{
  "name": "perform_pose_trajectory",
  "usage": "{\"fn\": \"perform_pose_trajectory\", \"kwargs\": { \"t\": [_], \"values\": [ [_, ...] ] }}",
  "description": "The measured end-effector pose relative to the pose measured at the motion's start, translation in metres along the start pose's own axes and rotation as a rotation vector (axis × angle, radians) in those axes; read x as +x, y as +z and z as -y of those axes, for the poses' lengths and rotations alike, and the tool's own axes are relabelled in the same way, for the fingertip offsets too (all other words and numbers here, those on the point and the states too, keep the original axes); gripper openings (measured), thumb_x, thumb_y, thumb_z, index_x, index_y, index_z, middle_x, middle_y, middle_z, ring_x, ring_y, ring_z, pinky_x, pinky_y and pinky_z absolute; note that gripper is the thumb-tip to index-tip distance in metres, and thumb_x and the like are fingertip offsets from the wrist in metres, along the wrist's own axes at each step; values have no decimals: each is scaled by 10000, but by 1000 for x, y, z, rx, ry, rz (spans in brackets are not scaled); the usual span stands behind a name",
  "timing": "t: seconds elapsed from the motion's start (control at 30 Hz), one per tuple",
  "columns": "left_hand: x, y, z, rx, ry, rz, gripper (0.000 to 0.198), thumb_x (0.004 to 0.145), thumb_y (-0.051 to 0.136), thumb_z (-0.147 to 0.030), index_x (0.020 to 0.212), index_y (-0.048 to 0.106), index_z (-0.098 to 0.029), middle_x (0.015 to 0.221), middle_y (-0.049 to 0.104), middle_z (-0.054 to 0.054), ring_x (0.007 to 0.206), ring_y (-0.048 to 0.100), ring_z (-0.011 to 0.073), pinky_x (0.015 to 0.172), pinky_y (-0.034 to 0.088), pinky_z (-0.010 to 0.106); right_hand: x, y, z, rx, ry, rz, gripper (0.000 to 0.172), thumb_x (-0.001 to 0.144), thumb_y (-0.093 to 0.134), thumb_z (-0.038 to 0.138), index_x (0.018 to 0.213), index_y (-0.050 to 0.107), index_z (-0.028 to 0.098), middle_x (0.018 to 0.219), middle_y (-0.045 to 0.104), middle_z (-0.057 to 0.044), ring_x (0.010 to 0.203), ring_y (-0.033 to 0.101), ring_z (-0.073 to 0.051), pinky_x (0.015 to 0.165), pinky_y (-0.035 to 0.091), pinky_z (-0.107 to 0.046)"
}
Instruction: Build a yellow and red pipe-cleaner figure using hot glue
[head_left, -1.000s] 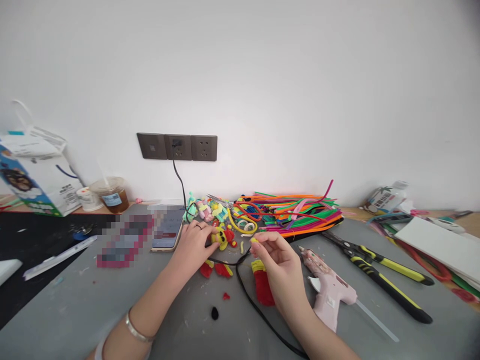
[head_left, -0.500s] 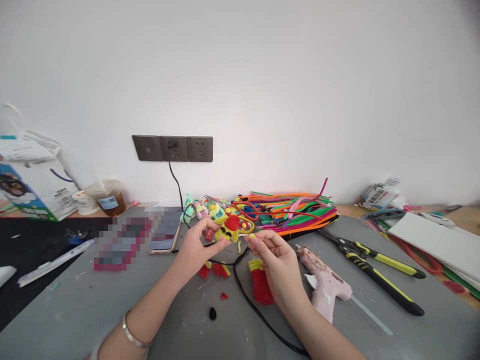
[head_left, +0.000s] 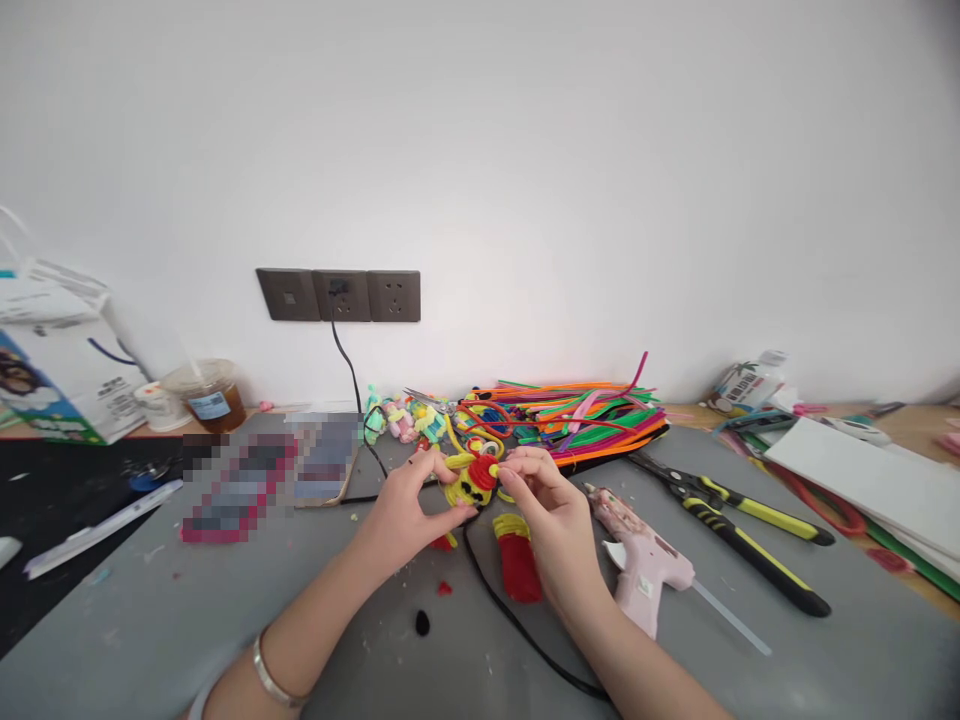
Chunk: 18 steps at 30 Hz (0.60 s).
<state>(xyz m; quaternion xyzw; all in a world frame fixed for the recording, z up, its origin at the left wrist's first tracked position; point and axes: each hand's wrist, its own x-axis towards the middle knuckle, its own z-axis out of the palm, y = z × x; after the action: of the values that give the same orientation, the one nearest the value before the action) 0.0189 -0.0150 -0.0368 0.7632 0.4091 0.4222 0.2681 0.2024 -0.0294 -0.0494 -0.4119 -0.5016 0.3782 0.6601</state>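
So the left hand (head_left: 406, 508) has its fingers curled around a fuzzy yellow-and-red figure (head_left: 466, 488), held between the two hands, and the right hand (head_left: 556, 520) has thumb and index pinched narrow on a tiny yellow bit (head_left: 493, 470) at its red part. Roomiest stretch of grey worktop (head_left: 337, 630) is on the near side of the fingers, shared by a black piece (head_left: 422, 622), a red scrap (head_left: 445, 588) and a black cable (head_left: 501, 605). Right of the right fingers it's tighter: pink glue gun (head_left: 646, 565), then black-and-yellow pliers (head_left: 739, 520). Just past the fingers, a pipe cleaner heap (head_left: 592, 425) backs onto the wall (head_left: 570, 200). Containers: well left of the left fingers, a clear lidded cup (head_left: 206, 390) of brown drink, plus a small white cup (head_left: 161, 407), contents can't tell.
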Motion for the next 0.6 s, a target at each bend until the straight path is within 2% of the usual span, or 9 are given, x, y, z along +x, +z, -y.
{"fn": "perform_pose_trajectory", "kwargs": {
  "t": [0.43,0.6],
  "values": [
    [-1,-1,3,12,29,-15,230,798,730,-310,831,520,-221,959,664,52,919,653,228,876,503,383,0,-1,1,-55,-5,23,196,824,757,392,731,693,232,931,576,-38,931,536,-229,798,398,-349],
    [0,-2,0,45,21,-30,233,785,739,-293,808,519,-219,895,652,40,882,650,229,817,505,360,-2,0,3,-64,3,37,189,844,736,402,769,696,233,920,581,-38,910,543,-226,799,405,-350]
  ]
}}
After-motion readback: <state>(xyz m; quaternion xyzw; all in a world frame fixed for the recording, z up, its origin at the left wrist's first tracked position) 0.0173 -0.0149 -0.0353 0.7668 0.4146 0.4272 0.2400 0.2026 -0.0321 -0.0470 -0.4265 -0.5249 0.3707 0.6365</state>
